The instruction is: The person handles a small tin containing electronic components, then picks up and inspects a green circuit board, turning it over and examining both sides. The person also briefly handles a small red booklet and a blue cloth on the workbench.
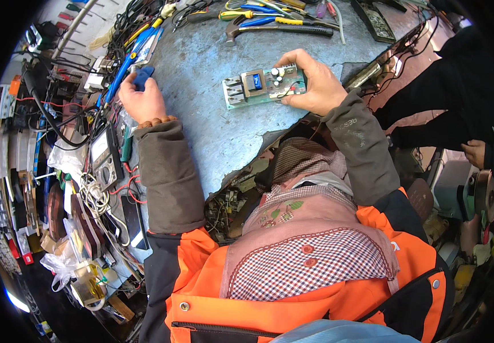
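My right hand [307,86] grips the right end of a green circuit board [240,100], which carries a transformer with a blue middle, silver metal pieces and white capacitors, just above the blue-grey worktop [198,137]. My left hand [143,98] is at the worktop's left side, its fingers closed at a small dark-blue object [146,75] that I cannot make out clearly, beside long blue-handled tools [122,71].
Hammers [292,30], pliers and screwdrivers lie along the worktop's back. A multimeter [106,160], cables and clutter crowd the left. A dark metal tray [372,23] is at back right. Another person in dark clothes [447,108] stands at right, near a grinder-like machine [458,194].
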Demonstrator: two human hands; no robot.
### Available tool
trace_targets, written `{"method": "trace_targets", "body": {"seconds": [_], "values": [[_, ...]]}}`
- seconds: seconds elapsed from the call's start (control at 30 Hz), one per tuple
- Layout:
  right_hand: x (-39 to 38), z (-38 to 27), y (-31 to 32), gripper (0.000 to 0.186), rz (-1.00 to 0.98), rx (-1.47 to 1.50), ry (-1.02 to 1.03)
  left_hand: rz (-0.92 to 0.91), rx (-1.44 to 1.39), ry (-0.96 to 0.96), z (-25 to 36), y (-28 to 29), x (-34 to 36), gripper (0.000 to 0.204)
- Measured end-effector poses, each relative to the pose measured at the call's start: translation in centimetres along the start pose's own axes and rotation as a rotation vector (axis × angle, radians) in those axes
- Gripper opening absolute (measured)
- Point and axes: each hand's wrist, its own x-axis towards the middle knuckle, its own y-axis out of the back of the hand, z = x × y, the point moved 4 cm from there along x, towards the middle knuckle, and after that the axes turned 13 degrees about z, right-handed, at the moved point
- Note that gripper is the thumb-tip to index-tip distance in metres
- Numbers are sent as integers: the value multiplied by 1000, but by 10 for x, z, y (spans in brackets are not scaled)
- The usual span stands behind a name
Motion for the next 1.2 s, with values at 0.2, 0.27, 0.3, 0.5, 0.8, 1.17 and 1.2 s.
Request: {"method": "trace_targets", "body": {"seconds": [0.2, 0.27, 0.3, 0.5, 0.8, 1.17, 1.2], "values": [[-9, -4, 9, 69, 120, 74, 25, -209, 6, 25, -46, -23, -5, 29], [-9, 14, 11, 71, 164, 222, -124, -290, -120, 106, -39, -31, -8, 24], [-8, 23, 12, 71, 186, 348, -164, -324, -181, 139, -31, -31, -10, 22], [-37, 21, 40, 51, 449, 1429, -593, -400, -216, 155, -45, -31, -5, 19], [-137, 43, 158, 53, 889, 1846, -399, -416, 727, -186, -18, -32, -10, 51], [-220, 45, 242, 56, 997, 1827, -108, -432, 688, 52, -82, -4, 27, 62], [-221, 44, 246, 55, 1006, 1827, -87, -453, 633, 89, -70, 0, 23, 61]]}}
